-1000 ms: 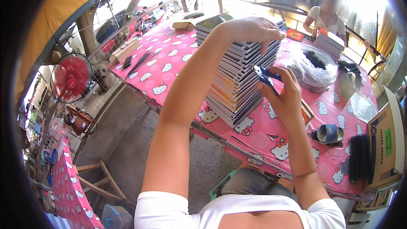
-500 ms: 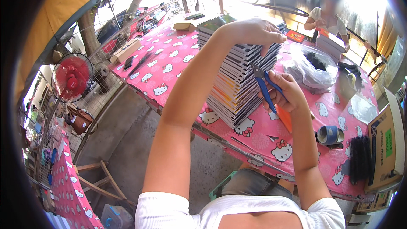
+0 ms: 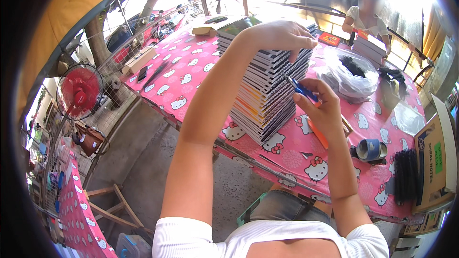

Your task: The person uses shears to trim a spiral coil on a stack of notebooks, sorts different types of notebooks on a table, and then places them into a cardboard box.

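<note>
The person's two hands are apart. The left hand point(image 3: 286, 36) lies over the top of the notebook stack point(image 3: 267, 93), fingers bent down past its right edge; whether it grips or merely rests, I cannot tell. The right hand point(image 3: 325, 102) is closed around a pair of blue-handled pliers point(image 3: 303, 91), thumb on the near side. The metal nose points at the coil-bound edges of the stack, below the left fingers; contact with a coil cannot be confirmed from here.

The stack stands tall on the desk point(image 3: 160, 71), which is covered in pink patterned cloth. Its layers are staggered, with yellow and orange page edges near the middle.

Beyond the right wrist lies an orange item point(image 3: 317, 134), partly covered by the forearm. Farther right are a blue and grey rounded item point(image 3: 370, 150), a bundle of black coils point(image 3: 405, 177) and an open cardboard box point(image 3: 429, 157) at the desk's edge. A clear plastic bag point(image 3: 342, 83) with dark contents sits behind the right hand.

At the far side a second person point(image 3: 368, 19) in a light top is seated behind a pile of books point(image 3: 369, 47). To the left, off the desk, stands a red fan point(image 3: 80, 91), with a brown bag point(image 3: 90, 139) below it.
</note>
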Available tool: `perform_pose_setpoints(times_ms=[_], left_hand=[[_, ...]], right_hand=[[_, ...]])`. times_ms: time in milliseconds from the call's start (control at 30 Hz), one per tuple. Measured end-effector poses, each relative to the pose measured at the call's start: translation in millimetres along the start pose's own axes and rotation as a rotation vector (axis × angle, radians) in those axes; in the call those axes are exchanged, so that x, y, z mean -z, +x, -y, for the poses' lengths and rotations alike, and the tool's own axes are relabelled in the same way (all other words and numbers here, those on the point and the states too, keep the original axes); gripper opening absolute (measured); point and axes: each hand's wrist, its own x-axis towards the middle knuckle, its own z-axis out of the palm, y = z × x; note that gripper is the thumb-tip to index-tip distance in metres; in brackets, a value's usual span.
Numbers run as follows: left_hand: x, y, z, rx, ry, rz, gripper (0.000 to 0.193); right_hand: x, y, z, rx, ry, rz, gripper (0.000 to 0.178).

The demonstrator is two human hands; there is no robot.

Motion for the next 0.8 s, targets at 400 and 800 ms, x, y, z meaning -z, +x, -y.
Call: perform_pose_setpoints(times_ms=[400,800], left_hand=[[-0.5,-1.8,3.0,-0.039,0.007,-0.036,0.048],[1.2,-4.9,-13.2,-0.063,0.330,0.150,0.052]], right_hand=[[-5.5,14.0,13.9,0.091,-0.192,-0.009,0.039],[-9.8,-4.8,-4.2,0.179,-0.193,-0.177,0.040]])
